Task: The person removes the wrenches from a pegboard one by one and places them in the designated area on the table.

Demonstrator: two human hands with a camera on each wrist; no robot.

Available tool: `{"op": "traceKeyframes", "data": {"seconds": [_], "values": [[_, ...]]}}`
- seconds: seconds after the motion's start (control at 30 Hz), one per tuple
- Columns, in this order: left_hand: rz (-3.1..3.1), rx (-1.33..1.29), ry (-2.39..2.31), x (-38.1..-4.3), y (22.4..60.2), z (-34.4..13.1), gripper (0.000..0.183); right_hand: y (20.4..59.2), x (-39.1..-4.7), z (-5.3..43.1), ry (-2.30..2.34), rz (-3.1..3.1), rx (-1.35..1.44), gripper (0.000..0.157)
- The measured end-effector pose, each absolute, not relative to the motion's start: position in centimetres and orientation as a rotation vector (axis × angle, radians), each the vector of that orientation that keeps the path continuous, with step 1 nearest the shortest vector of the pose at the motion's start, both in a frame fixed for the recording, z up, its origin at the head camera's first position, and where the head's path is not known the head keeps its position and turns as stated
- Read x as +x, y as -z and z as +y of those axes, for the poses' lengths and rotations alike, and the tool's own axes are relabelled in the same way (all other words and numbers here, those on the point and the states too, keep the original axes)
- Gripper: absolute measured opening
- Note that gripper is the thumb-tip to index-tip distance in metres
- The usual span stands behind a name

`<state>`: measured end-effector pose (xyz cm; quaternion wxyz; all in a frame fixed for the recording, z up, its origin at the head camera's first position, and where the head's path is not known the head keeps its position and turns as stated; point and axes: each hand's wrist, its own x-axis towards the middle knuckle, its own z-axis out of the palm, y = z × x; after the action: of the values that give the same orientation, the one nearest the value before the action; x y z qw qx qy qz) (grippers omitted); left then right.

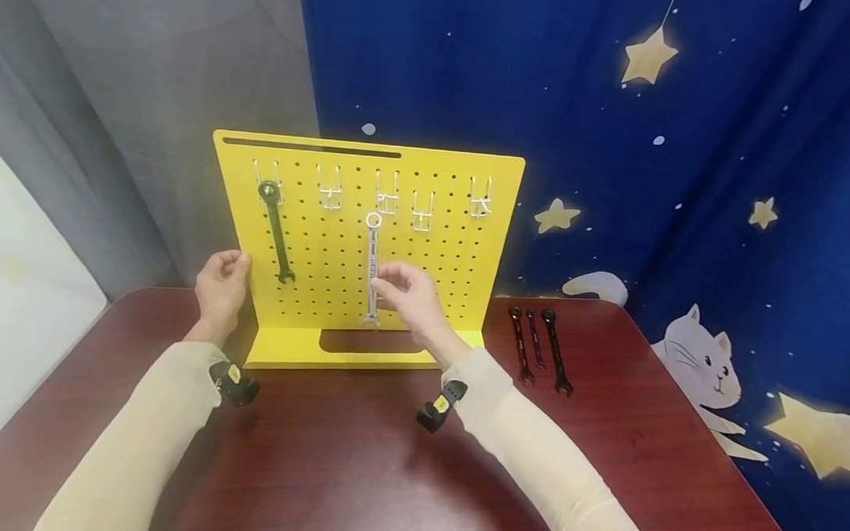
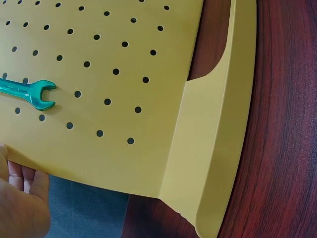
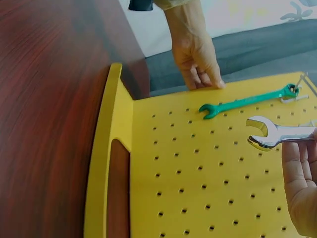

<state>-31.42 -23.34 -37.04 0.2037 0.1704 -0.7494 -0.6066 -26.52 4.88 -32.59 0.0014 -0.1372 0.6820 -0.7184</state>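
A yellow pegboard (image 1: 457, 163) stands upright on the table on its own flat foot. With thumb and fingers, my left hand (image 1: 220, 291) grips the board's left edge. My right hand (image 1: 411, 298) pinches a silver combination wrench (image 1: 372, 256) by its shank, ring end up, in front of the board's middle. In the right wrist view, the wrench's open jaw end (image 3: 265, 133) shows apart from the board. From the leftmost hook hangs a green combination wrench (image 1: 277, 233) by its ring end, open end down.
White wire hooks (image 1: 331, 193) sit in a row across the upper board. To the right, a dark reddish wrench (image 1: 522, 347), a small purple wrench (image 1: 536, 340) and a black wrench (image 1: 557, 352) lie on the dark red table (image 1: 334, 450). Curtains (image 1: 418, 70) hang behind.
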Motion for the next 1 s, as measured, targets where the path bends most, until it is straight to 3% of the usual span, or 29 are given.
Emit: {"op": "traceKeyframes", "data": {"seconds": [1.0], "values": [[-2.122, 0.484, 1.687, -31.3, 37.0, -23.5, 0.013, 37.8, -25.8, 19.2, 2.319, 2.317, 0.016, 0.013]]}}
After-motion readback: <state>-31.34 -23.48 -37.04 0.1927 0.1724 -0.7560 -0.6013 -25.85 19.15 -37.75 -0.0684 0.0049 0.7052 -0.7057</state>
